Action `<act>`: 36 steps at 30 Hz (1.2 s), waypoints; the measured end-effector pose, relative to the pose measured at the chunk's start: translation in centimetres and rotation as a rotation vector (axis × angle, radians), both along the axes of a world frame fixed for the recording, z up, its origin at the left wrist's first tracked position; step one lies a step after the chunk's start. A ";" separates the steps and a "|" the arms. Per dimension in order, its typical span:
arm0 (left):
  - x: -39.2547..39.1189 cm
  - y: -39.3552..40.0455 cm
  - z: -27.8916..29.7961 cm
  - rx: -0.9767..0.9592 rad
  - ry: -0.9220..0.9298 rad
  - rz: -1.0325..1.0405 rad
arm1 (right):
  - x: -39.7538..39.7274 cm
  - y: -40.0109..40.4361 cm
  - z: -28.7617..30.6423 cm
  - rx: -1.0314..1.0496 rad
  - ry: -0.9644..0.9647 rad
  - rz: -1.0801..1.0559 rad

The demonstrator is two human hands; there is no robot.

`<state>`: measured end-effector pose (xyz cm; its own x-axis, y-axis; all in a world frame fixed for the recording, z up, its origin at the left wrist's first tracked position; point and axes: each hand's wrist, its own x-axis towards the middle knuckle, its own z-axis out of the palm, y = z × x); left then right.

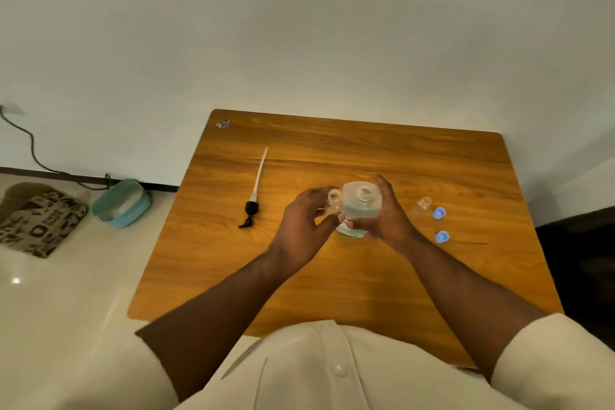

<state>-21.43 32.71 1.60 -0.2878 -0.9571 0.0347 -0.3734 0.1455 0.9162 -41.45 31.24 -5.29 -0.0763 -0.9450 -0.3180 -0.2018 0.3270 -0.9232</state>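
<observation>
Right hand [391,220] is gripping the clear dispenser bottle [361,210], palm on its 3 o'clock side, thumb wrapping under the front. The bottle is uncapped, partly filled with pale blue liquid, and sitting over the middle of the wooden table [332,150]; whether its base is resting on the wood cannot be told.

Left hand [303,226] is pinching a small clear vial [333,198] between its fingers, and the vial's open mouth is sitting just beside the bottle's shoulder at 9 o'clock. Contact between the two is not resolvable.

From the bottle outward:
- 9 o'clock, well apart: black pump head with white dip tube [255,191] is lying flat, tube pointing toward 12.
- 3 o'clock, near: second clear vial [420,206] is lying on the table.
- Just past it: blue cap [439,213]; second blue cap [442,237] at 4 o'clock.
- 10 o'clock, far corner: small sticker [222,124].

On the floor at 9 o'clock: teal tub [121,203], printed bag [40,220], dark cable [33,150].
</observation>
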 end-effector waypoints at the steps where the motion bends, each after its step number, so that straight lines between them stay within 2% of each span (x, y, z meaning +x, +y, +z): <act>1: 0.7 -0.1 0.0 0.014 -0.014 -0.004 | 0.5 -0.3 -0.2 -0.001 -0.042 -0.029; 4: 2.2 -0.2 -0.1 0.037 -0.034 -0.002 | 1.7 -0.5 -0.3 -0.031 -0.102 -0.112; 8: 3.1 -0.1 0.2 0.031 0.028 0.045 | 2.8 -0.2 0.0 -0.106 -0.066 -0.147; 10: 3.0 0.0 0.7 0.015 0.079 0.069 | 3.1 -0.1 0.9 -0.188 0.047 -0.139; 15: 2.0 0.8 3.0 0.016 0.173 0.046 | 2.9 -0.3 6.1 -0.536 0.425 0.068; 18: 0.9 1.0 4.6 -0.016 0.237 0.032 | 1.6 -0.6 9.4 -0.660 0.559 0.141; 26: -1.7 0.7 7.9 -0.070 0.262 0.001 | -2.3 -1.2 14.9 -0.841 0.879 0.278; 36: -3.5 0.4 8.4 -0.118 0.233 -0.034 | -4.0 -2.0 17.7 -0.919 1.090 0.281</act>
<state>-24.92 33.07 9.99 -0.2905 -0.9325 0.2149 -0.1471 0.2654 0.9529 -45.43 29.21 12.39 0.3388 -0.8033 0.4898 -0.8826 -0.4517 -0.1303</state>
